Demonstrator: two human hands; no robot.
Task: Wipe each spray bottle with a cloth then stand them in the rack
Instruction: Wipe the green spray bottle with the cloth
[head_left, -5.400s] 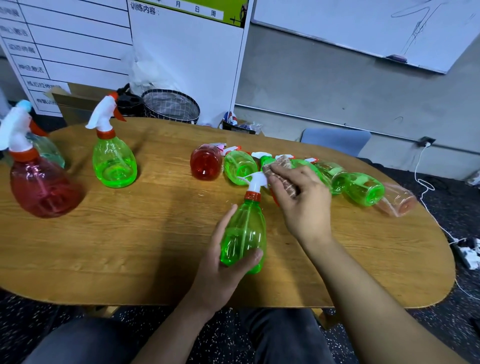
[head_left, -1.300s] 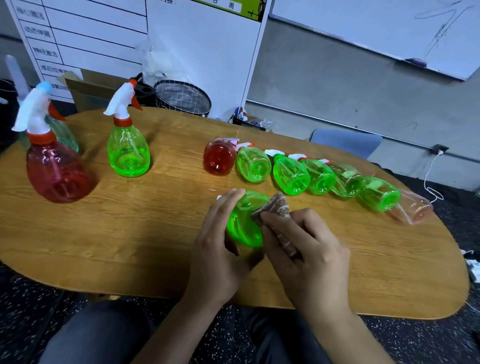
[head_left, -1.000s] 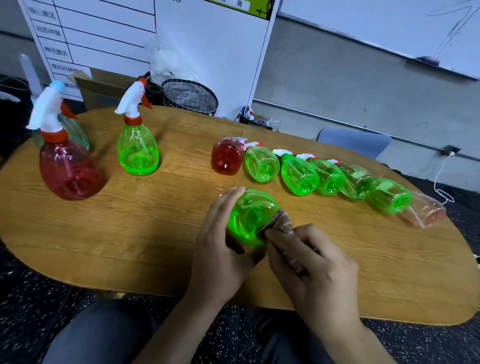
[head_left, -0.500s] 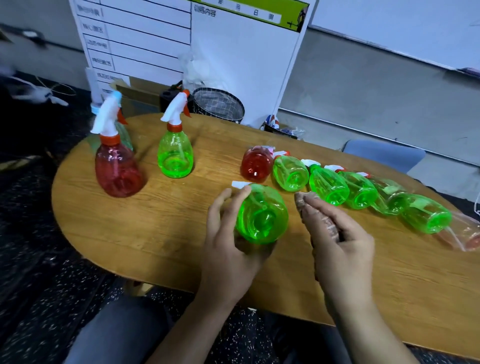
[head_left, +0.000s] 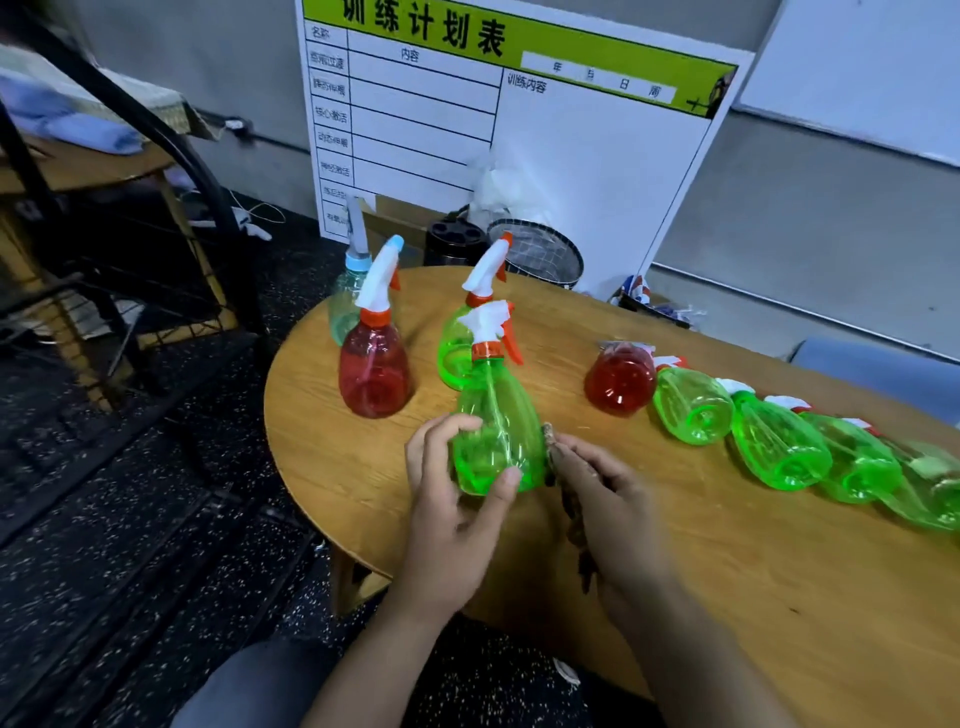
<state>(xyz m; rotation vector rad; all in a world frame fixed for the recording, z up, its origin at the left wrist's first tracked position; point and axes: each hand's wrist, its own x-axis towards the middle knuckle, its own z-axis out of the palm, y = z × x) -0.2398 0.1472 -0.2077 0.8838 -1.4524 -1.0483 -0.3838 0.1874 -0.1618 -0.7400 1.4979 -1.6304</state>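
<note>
The left hand wraps round the fat bottom of the green bottle, holding it up straight near the table's round end; the right hand pinches the brown cloth against its side; just behind stand a red bottle and another green one; I think a careless swing could knock them over, or the slippery plastic could slide out.

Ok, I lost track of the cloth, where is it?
In the head view the cloth is held in the right hand, just right of the green bottle that the left hand grips.
</note>
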